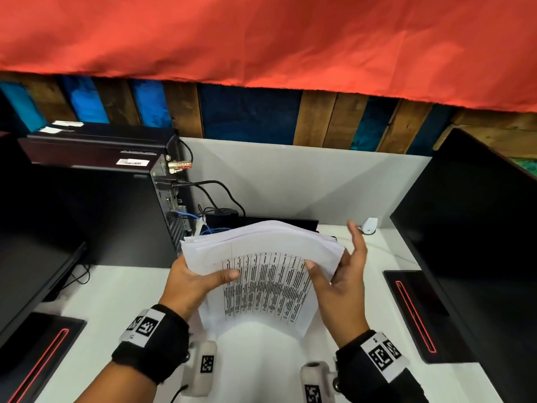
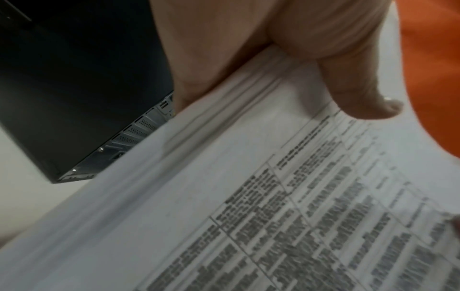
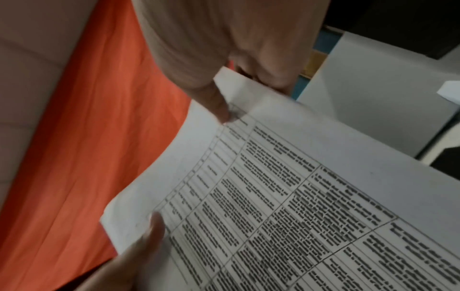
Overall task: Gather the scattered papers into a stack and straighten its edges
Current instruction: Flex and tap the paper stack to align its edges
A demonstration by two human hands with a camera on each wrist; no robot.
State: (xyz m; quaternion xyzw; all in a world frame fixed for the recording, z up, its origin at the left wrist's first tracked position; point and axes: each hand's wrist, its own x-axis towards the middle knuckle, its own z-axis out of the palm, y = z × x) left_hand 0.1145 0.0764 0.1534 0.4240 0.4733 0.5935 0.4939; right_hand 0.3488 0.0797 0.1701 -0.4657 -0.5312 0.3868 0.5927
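Left hand: the left hand [image 1: 193, 282] clamps the left edge of the bundle, thumb on the printed top sheet and fingers curled beneath; the left wrist view confirms the thumb pressing on the page.
Right hand: the right hand [image 1: 338, 282] pinches the right edge with its thumb on top; in the head view at least one finger stands straight and clear of the paper, so the hold is partial and loose.
Stack: the thick stack of white printed paper sheets [image 1: 261, 263] is held upright in the air above the white desk surface [image 1: 255, 359], bowed into an arch between the two hands.
Step in hand: gathering appears finished; straightening is under way, in my judgement.
Edges: the upper edges are stepped and fanned, not yet flush.
Next move: likely calls for a loosened grip and tapping the lower edge on the desk, then squaring the sides.
Material: thin, limp sheets; the top page carries a dense black table.
Surroundings: a black desktop computer tower [image 1: 116, 199] with cables stands to the left, and a black monitor [image 1: 476, 228] to the right.
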